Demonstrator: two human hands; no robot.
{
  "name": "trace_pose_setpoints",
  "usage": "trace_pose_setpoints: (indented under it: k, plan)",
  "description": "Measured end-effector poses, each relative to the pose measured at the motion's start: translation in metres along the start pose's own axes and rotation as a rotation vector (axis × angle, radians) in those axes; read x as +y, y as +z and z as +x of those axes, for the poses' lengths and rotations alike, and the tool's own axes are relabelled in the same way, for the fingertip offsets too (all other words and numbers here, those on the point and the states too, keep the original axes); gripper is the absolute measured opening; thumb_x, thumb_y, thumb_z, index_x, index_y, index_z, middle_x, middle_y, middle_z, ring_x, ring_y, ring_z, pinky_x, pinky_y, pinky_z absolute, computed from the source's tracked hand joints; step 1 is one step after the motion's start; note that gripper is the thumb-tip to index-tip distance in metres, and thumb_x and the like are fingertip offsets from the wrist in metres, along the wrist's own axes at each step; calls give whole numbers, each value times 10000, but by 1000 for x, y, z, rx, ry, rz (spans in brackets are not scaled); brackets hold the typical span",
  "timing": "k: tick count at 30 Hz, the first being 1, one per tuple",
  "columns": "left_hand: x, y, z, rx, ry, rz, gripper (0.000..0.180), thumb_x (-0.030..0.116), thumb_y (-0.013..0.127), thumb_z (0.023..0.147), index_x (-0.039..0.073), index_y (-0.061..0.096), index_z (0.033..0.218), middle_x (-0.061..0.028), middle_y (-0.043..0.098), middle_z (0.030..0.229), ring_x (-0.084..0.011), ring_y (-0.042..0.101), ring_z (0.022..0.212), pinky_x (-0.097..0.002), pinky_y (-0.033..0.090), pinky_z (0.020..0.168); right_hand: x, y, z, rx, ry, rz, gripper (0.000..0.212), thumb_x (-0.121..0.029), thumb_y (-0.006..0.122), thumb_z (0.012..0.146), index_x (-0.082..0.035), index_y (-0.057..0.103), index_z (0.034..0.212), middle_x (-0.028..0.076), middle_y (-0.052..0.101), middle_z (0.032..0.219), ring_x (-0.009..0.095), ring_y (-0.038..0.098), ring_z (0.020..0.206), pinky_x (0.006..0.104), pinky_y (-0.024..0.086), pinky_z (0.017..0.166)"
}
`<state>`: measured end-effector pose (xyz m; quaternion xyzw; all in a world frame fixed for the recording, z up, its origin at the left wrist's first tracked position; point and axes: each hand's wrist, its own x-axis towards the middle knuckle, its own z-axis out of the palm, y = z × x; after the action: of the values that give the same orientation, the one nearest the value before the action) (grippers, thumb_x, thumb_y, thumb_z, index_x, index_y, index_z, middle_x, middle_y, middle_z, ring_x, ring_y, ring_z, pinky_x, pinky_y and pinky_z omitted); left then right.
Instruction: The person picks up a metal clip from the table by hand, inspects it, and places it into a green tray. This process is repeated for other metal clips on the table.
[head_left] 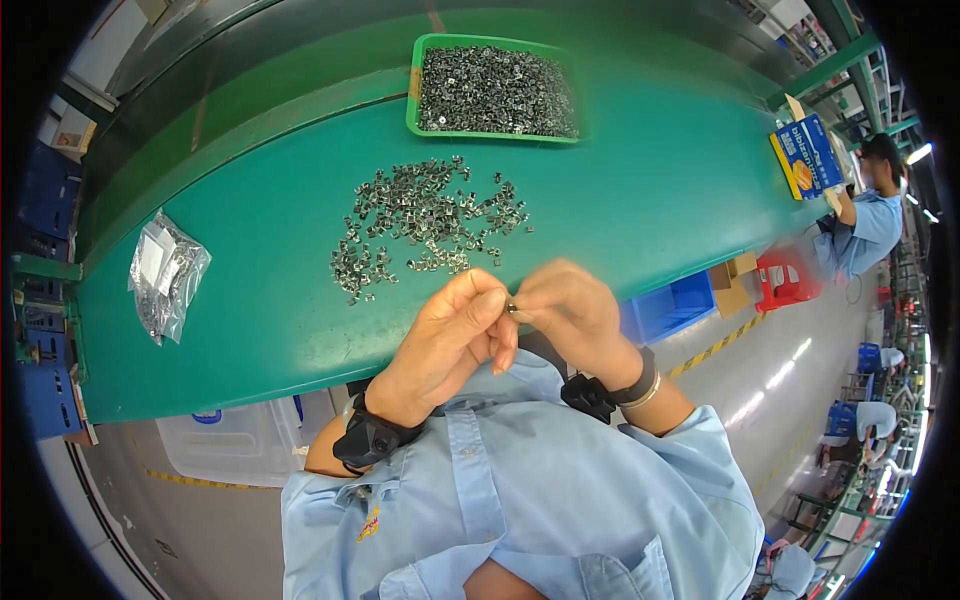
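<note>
Close in front of my chest, my left hand [455,335] and my right hand [570,310] meet at the fingertips. Between them they pinch a small dark metal part [511,308], mostly covered by the fingers, so its exact shape is hidden. The right hand is slightly blurred. Just beyond my hands, a loose spread of small shiny metal parts [420,205] lies on the green table [270,335]. Farther back stands a green tray [490,137] heaped with many more small metal pieces.
A clear plastic bag [168,280] of parts lies at the left. Toward the far right stands a blue and yellow box [805,157], near a person [865,225] in light blue. Past the table's right edge are a blue bin [672,305] and a red stool [785,278].
</note>
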<state>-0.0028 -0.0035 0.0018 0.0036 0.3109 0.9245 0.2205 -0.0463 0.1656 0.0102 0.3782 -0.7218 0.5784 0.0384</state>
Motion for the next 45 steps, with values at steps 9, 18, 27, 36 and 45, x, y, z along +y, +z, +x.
trace_pose_setpoints:
  k: [9, 18, 27, 36, 45]
  plan:
    - [1, 1, 2, 47, 44, -10, 158, 217, 483, 953, 59, 481, 962, -68, 582, 728, -152, 537, 568, -260, 433, 509, 5, -3, 11, 21, 23, -55, 122, 5, 657, 775, -59, 594, 859, 61, 609, 804, 190, 585, 731, 291, 470, 645]
    - [5, -9, 5, 63, 73, -50, 147, 168, 436, 963, 53, 488, 1037, -77, 554, 734, -155, 515, 549, -280, 418, 500, 52, -57, 136, 92, 217, -274, 118, -71, 588, 851, -20, 595, 957, 56, 618, 879, 142, 594, 811, 281, 484, 746]
    - [7, -14, 2, -16, 31, -74, 138, 169, 459, 959, 50, 490, 1022, -77, 577, 758, -145, 541, 589, -274, 444, 519, 62, -52, 126, -556, 41, -603, 146, -69, 589, 827, -11, 593, 961, 78, 577, 906, 228, 583, 871, 319, 480, 762]
    - [7, -13, 3, -7, 37, -62, 148, 167, 466, 955, 40, 490, 1027, -77, 578, 757, -141, 540, 586, -266, 444, 519, 56, -57, 105, -437, 186, -530, 118, -63, 617, 793, -20, 604, 902, 88, 571, 882, 255, 575, 839, 332, 476, 745]
    - [6, 4, 12, 196, 151, 134, 198, 177, 453, 960, 21, 477, 1079, -81, 559, 771, -137, 533, 570, -265, 442, 510, 10, -41, 65, -303, 82, -303, 133, -42, 651, 766, -33, 601, 889, 80, 586, 866, 233, 584, 817, 328, 477, 706]
